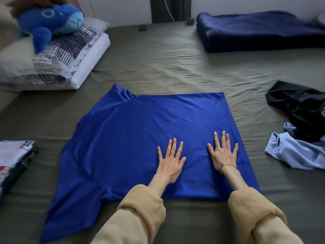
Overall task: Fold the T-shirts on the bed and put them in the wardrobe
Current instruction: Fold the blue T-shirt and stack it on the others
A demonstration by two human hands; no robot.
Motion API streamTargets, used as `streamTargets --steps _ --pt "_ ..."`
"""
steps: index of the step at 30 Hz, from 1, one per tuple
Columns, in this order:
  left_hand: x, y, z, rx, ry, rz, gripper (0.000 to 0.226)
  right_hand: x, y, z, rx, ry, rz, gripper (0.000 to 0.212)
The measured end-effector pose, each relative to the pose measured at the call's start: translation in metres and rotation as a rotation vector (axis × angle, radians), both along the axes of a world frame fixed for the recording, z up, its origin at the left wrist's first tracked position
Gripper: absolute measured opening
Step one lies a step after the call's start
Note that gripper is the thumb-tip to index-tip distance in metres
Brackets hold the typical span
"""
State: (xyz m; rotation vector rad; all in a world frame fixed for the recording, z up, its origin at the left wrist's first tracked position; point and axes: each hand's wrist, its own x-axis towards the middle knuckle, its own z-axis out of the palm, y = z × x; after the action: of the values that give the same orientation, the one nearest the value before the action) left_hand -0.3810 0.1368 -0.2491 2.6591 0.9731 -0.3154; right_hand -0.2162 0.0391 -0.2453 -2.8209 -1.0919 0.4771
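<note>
A bright blue T-shirt lies spread flat on the olive bed sheet, its sleeves pointing left. My left hand presses palm-down on the shirt near its lower middle, fingers straight and spread. My right hand lies flat on the shirt's right part, fingers spread, a thin bracelet at the wrist. A crumpled black T-shirt and a crumpled light blue T-shirt lie at the bed's right side. A folded stack of printed shirts sits at the left edge.
Stacked pillows with a blue plush toy on top fill the far left. A folded dark blue blanket lies at the far right. Bare sheet stretches between them and the shirt.
</note>
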Motion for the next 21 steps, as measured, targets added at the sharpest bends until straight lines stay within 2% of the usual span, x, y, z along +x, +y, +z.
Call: streamTargets --steps 7,11,16,21 --pt "-0.010 -0.009 0.003 -0.048 -0.022 -0.070 0.061 -0.010 -0.009 -0.004 0.044 0.009 0.022 0.058" --pt "-0.026 -0.022 0.004 -0.104 -0.038 -0.103 0.073 -0.019 -0.026 -0.004 0.129 0.063 0.118 0.059" --pt "-0.043 -0.035 0.011 -0.177 -0.086 -0.098 0.089 -0.027 -0.057 -0.003 0.224 0.196 0.278 0.073" --pt "-0.057 -0.038 0.026 -0.161 -0.214 -0.063 0.083 -0.030 -0.077 0.002 0.261 0.261 0.389 0.070"
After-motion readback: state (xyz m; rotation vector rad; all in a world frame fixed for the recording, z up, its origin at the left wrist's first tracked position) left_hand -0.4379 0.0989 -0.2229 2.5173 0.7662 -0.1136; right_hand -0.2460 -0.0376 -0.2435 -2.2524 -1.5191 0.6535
